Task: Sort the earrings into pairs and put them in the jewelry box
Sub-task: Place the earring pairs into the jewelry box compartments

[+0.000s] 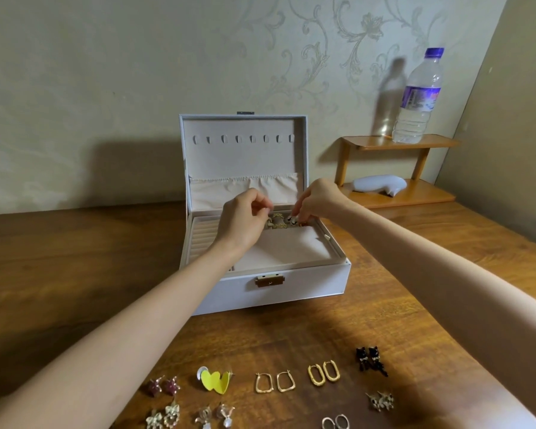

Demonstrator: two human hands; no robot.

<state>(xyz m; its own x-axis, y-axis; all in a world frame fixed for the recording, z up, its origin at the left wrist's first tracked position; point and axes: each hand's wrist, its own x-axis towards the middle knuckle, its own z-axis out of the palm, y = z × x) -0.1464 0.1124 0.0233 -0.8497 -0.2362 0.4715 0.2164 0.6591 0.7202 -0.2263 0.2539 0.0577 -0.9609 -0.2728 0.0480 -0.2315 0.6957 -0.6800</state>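
Over the back compartment of the open white jewelry box [291,297], the left hand [245,221] curls its fingers with thumb and forefinger together, whether on anything is too small to tell. Just right of it, the right hand [317,201] pinches a small white-and-black earring [292,218] straight below its fingertips, just above the gold earrings [276,223] lying in that compartment. A short drop from the right hand should place it, I judge; fingers mask the earring's long axis, and the paired earrings [215,380] on the brown wooden table [75,274] before the box are partly cut off.
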